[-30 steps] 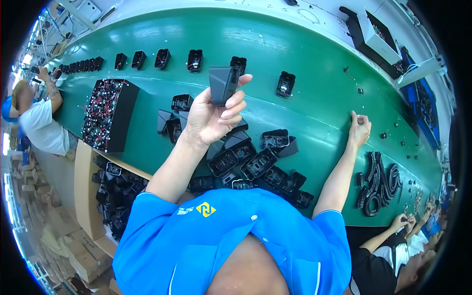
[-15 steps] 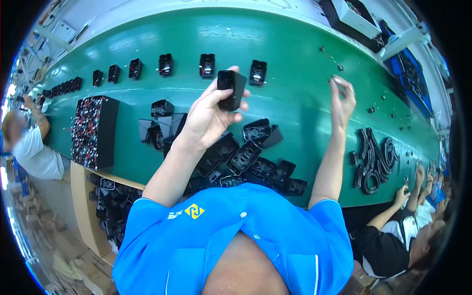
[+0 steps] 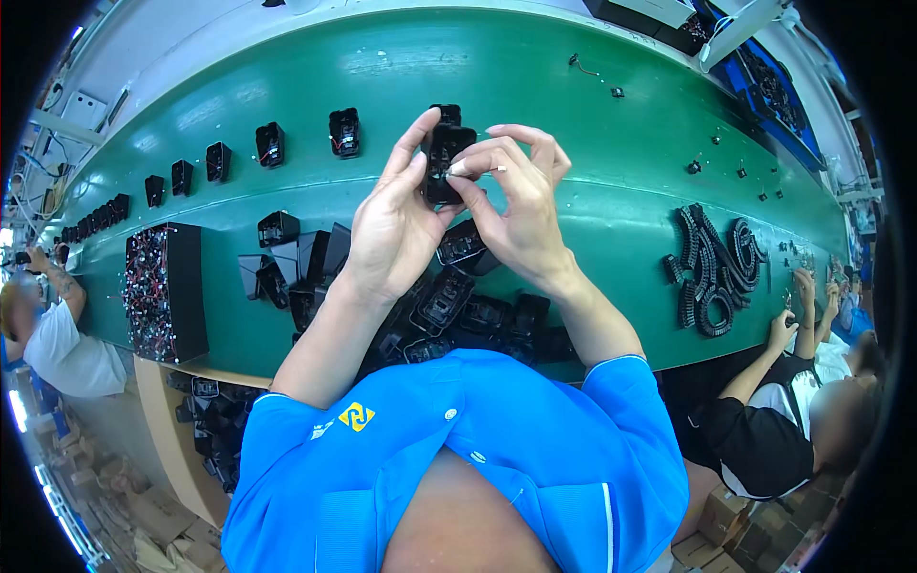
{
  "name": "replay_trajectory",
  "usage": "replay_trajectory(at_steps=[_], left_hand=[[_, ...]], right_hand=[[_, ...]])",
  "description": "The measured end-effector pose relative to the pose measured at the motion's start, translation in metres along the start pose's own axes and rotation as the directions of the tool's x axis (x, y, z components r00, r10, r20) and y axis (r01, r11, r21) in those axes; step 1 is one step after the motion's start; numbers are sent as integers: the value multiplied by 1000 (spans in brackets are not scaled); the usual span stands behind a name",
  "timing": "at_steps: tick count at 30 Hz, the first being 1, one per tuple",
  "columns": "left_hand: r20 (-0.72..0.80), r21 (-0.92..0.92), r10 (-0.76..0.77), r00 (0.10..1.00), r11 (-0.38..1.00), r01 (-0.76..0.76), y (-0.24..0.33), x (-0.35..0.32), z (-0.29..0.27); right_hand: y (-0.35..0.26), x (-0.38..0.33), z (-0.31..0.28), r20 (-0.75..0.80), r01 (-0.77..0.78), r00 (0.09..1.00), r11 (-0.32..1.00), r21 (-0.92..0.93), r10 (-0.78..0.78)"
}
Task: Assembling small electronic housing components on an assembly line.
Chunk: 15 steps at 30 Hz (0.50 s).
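Above the green table (image 3: 611,191), my left hand (image 3: 387,229) grips a black plastic housing (image 3: 451,143) by its sides, its hollow side facing up. My right hand (image 3: 521,205) is closed in a pinch at the housing's opening. Between its fingers shows a small part with a white tip (image 3: 501,169); the rest of that part is hidden by the fingers. Directly behind the held housing, another black housing (image 3: 446,114) is partly covered. Below my wrists lies a heap of similar black housings (image 3: 444,298).
A curved row of housings, including one with red wire (image 3: 345,133), runs far left. A black box (image 3: 191,286) full of small wired parts stands left. Coiled black strips (image 3: 712,272) and small wired pieces (image 3: 694,166) lie right. Co-workers sit at both ends; a cardboard box (image 3: 172,430) is lower left.
My right hand has come in from the right to the housing, pinching a small part. The left hand has turned the housing so its hollow side shows. The view has shifted.
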<state>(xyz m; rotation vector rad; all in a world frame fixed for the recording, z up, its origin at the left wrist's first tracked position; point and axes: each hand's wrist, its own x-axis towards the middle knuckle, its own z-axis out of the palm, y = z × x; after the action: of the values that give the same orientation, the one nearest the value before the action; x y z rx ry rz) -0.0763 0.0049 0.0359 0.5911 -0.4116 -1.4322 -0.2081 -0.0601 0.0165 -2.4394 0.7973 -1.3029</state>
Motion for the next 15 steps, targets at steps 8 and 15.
replay_trajectory(at_steps=[8, 15], left_hand=[[-68, 16, -98, 993, 995, 99, -2, 2, -27], [-120, -29, -153, 981, 988, 151, -2, 2, -26]], right_hand=[[8, 2, -1, 68, -69, 996, 990, 120, 61], [13, 1, -2, 179, -224, 966, 945, 238, 184]])
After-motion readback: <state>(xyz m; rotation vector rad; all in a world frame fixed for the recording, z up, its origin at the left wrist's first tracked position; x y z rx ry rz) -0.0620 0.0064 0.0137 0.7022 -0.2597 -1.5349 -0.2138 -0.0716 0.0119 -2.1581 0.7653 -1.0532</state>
